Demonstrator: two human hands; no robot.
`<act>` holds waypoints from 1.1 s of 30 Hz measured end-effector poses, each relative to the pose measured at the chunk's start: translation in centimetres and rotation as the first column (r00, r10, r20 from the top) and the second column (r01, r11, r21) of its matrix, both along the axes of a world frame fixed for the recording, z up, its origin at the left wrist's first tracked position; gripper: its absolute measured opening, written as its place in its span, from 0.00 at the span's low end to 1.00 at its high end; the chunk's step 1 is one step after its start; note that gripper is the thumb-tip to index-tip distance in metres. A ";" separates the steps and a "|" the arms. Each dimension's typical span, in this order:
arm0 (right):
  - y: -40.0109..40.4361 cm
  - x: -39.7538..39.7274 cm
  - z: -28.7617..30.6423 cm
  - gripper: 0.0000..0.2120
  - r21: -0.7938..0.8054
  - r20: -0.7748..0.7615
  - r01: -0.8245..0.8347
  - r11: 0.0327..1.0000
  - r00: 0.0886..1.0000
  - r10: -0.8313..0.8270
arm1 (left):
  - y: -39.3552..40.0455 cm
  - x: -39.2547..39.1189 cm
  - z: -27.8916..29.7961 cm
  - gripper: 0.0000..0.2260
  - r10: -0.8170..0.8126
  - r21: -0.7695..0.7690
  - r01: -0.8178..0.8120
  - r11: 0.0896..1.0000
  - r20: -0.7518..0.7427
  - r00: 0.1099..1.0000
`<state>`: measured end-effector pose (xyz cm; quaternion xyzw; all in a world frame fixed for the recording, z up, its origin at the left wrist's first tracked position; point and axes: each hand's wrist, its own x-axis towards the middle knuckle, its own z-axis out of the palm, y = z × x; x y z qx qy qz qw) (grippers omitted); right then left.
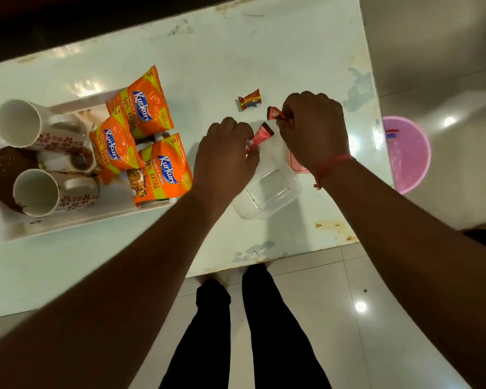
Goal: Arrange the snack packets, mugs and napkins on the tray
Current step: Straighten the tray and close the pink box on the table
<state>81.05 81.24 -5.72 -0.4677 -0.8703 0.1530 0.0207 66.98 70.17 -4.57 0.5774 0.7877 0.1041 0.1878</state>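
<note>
Tray (76, 220) held two mugs (34, 192) on their sides and three orange snack packets (141, 108). Left hand (225, 153) pinched a red sachet (260, 136), right hand (314, 127) another sachet (275, 113), above a clear container (272, 192).

**Count of items in view**

Three orange snack packets (141, 108) (114, 148) (163, 169) lie overlapping at the right end of one white tray (68, 223). Two floral mugs (31, 126) (48, 193) lie on their sides in the tray, along with one brown perforated dish (3, 175) and one small cup of brown liquid (80, 160). On the tabletop (264, 51) there are three small red wrapped sweets (249, 100) (275, 112) (261, 134), one lying free and two held in the two hands (225, 153) (313, 127). One clear plastic container (270, 192) sits there, with one pink lid (296, 164) beside it. One pink bin (407, 153) stands on the floor.
</note>
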 end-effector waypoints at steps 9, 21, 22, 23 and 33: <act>-8.1 3.9 1.9 0.10 -0.119 -0.045 -0.013 0.993 0.999 0.007 | -7.2 4.8 0.7 0.12 0.043 -0.093 -0.044 0.995 -0.007 0.999; -0.1 -2.1 0.0 0.20 -0.088 -0.055 -0.007 0.996 0.998 0.002 | -4.0 -0.5 -1.3 0.23 0.013 -0.077 -0.014 0.997 -0.025 1.000; 0.8 -3.3 -0.5 0.22 -0.092 -0.006 -0.063 0.994 0.998 0.062 | -3.5 -0.8 -1.4 0.24 0.021 -0.091 -0.023 0.996 -0.023 1.000; 1.4 -4.3 -1.0 0.24 -0.104 0.045 -0.113 0.988 0.992 0.118 | -3.0 -0.9 -1.5 0.25 0.025 -0.104 -0.027 0.994 -0.017 1.000; -0.1 -6.5 -3.4 0.13 -0.005 0.167 -0.137 0.991 0.976 0.136 | -2.2 -1.0 -2.0 0.26 0.088 -0.118 -0.083 0.990 0.040 0.995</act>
